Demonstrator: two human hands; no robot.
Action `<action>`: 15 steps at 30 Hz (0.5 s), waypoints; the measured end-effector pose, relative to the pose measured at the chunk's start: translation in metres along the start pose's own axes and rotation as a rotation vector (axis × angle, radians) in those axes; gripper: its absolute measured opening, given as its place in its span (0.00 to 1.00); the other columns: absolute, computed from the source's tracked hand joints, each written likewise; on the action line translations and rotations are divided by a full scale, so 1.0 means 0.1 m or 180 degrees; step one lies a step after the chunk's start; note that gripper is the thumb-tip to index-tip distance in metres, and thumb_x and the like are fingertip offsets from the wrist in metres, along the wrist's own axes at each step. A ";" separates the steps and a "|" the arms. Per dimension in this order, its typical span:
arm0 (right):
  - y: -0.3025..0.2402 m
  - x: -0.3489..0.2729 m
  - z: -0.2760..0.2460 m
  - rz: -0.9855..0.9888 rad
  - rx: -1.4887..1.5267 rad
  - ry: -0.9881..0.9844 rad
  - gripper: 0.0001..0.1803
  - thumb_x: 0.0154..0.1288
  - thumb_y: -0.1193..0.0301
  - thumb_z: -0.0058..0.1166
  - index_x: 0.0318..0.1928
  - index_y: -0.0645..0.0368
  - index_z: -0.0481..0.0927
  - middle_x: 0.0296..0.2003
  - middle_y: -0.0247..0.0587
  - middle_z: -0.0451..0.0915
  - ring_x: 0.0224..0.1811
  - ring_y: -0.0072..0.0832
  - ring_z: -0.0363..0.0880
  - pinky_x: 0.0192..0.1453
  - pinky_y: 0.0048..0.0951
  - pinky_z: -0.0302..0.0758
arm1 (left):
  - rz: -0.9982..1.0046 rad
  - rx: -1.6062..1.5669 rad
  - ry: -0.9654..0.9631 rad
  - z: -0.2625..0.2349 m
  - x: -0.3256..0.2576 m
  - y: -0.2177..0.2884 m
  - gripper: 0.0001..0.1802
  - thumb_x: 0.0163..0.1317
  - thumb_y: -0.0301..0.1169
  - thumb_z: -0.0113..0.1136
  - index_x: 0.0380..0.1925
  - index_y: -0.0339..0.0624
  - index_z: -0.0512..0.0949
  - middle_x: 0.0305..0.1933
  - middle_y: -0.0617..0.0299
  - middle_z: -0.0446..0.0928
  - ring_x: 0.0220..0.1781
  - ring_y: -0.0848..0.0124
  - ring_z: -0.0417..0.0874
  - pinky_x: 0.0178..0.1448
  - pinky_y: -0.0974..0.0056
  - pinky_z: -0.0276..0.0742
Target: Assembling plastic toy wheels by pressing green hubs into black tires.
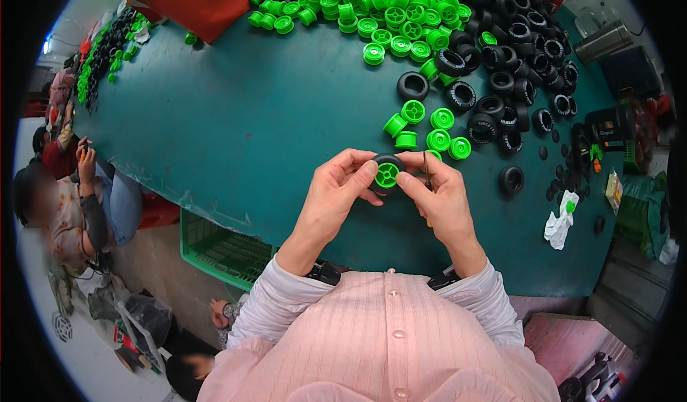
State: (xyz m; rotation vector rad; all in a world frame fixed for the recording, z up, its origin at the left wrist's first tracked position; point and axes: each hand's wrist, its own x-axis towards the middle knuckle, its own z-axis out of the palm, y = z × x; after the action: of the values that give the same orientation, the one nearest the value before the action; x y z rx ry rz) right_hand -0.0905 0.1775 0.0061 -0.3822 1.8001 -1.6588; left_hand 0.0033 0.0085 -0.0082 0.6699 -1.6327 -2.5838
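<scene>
Two pinches on one black-tired green wheel (387, 176). Sits between left hand (330, 191) and right hand (445, 200), touching both; held at left rim by left thumb and fingers, at right rim by right thumb and fingers. Held over green table (215, 115), near loose green hubs (406, 140).

The held wheel (386, 173) pairs a bright green hub (387, 176) with a black tyre (387, 157). Loose hubs (395, 17) share the same green; loose tyres (507, 57) are black, some with whitish markings. The worktop (250, 115) is deep teal green, the shirt (343, 330) pale pink with vertical lines, the sleeves (268, 302) whitish.
</scene>
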 end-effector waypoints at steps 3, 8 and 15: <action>-0.02 0.01 -0.01 0.0340 0.0126 0.0020 0.15 0.69 0.69 0.61 0.53 0.62 0.83 0.28 0.26 0.79 0.23 0.08 0.66 0.22 0.16 0.61 | -0.0190 -0.0120 -0.0028 0.00 0.01 0.03 0.16 0.75 0.33 0.57 0.53 0.33 0.76 0.45 0.56 0.82 0.41 0.70 0.86 0.43 0.66 0.86; 0.16 0.02 -0.04 -0.0297 -0.0260 0.0369 0.14 0.68 0.71 0.63 0.51 0.64 0.83 0.28 0.27 0.78 0.23 0.12 0.67 0.25 0.20 0.63 | -0.0135 0.0650 0.0252 -0.03 -0.02 0.14 0.15 0.74 0.33 0.57 0.52 0.32 0.78 0.41 0.58 0.83 0.34 0.75 0.84 0.36 0.71 0.81; 0.21 0.01 -0.50 -0.0798 -0.2170 0.1729 0.18 0.59 0.73 0.70 0.47 0.60 0.78 0.25 0.36 0.76 0.22 0.26 0.73 0.27 0.30 0.69 | 0.0610 0.3445 0.1748 -0.55 -0.23 0.23 0.21 0.62 0.29 0.69 0.54 0.34 0.78 0.43 0.60 0.76 0.31 0.75 0.76 0.36 0.68 0.74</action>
State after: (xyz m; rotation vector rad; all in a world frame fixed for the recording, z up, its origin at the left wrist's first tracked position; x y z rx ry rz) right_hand -0.1182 0.2186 -0.0150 -0.4924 2.8291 -1.3313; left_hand 0.0385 -0.0438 -0.0001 1.0139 -2.5442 -1.0438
